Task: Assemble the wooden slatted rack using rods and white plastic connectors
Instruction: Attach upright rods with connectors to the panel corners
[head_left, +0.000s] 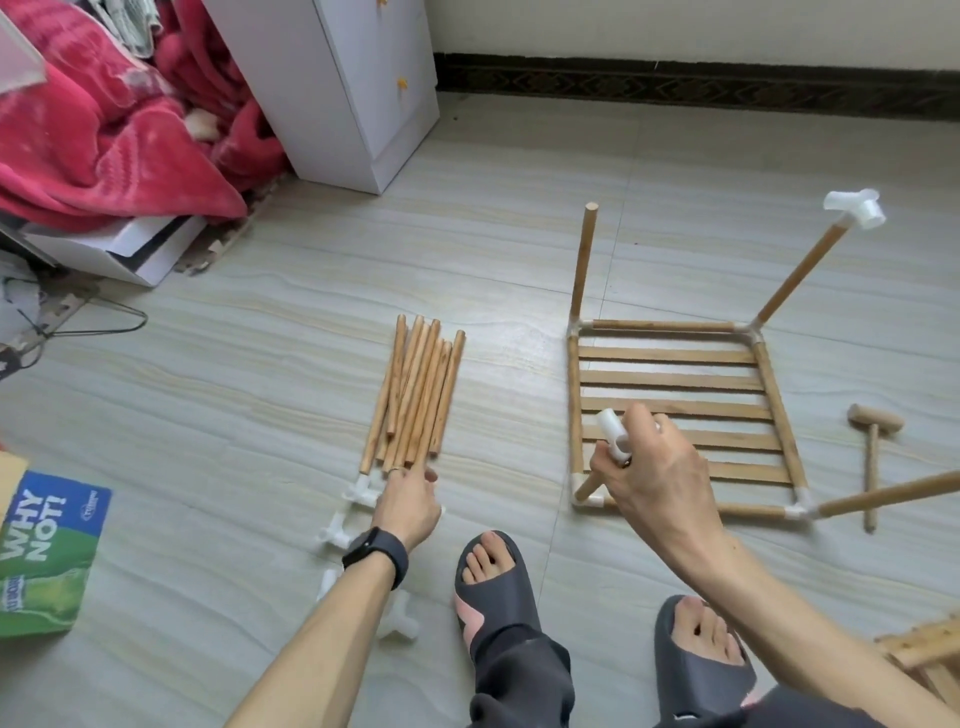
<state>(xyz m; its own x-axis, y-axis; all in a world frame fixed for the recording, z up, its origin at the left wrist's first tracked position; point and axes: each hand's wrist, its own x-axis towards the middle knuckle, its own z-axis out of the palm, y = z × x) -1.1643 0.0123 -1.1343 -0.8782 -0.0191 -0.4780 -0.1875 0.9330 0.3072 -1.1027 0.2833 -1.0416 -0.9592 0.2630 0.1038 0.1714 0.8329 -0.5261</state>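
Right hand (654, 467) gripped a white connector (613, 434), centre-right of frame, just above the tilted post (589, 486) at the slatted frame's (675, 382) lower-left corner. Left hand (408, 501) was slack-fingered and held nothing, at the near ends of the rod pile (415, 395), centre frame. I judged the white connector light, hard and slick, so I would hold it by the barrel and keep the sockets clear. The rods looked light, stiff and apt to roll, best taken mid-length. Mallet (872, 441) lay far right.

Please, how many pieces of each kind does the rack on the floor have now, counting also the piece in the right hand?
Standing rods: 4
Slats: 5 visible
Corner connectors: 4
Top connector: 1
White connector in the right hand: 1
Total: 15
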